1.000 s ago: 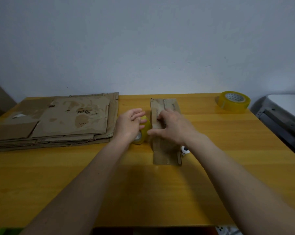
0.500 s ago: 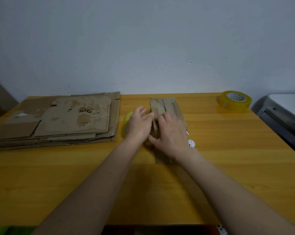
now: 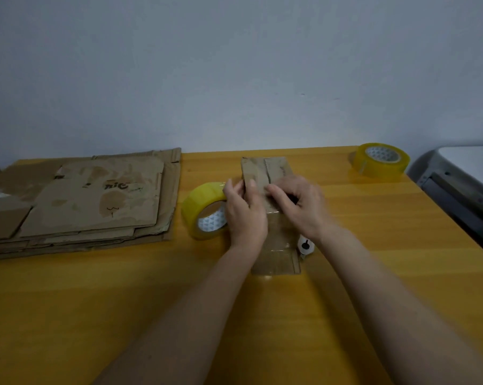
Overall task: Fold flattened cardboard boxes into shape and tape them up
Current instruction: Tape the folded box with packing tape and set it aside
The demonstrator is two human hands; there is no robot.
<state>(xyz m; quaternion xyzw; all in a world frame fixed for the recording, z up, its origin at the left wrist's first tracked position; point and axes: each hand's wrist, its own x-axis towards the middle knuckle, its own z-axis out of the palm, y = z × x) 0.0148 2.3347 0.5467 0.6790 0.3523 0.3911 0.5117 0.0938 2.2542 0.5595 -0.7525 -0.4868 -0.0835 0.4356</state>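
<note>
We see a small cardboard box (image 3: 271,215) lying near the middle of the bench (image 3: 123,301), its long side running from the near edge toward the far edge, where the bench meets the wall (image 3: 234,65). Clear tape covers its nearer half, with a glossy sheen on the cardboard.

Our left hand (image 3: 244,215) rests on the box's left edge, thumb on top and fingers curled round the side, holding the box. Our right hand (image 3: 298,204) lies on top of the box a little past its middle, fingers bent and pressing down on the cardboard; we cannot tell whether they pinch anything.

A roll of yellow tape (image 3: 204,211) stands on its edge just beside the left hand, touching or nearly touching it, its white core facing us. A second yellow tape roll (image 3: 380,161) lies flat near the far right corner of the bench, well apart from the hands. A small white object with a black knob (image 3: 305,245) lies against the right side of the box, just under the right wrist; we cannot tell what it is.

A stack of flattened cardboard boxes (image 3: 90,201) occupies the far left part of the bench. Beyond the right edge stands a grey machine (image 3: 462,184).
</note>
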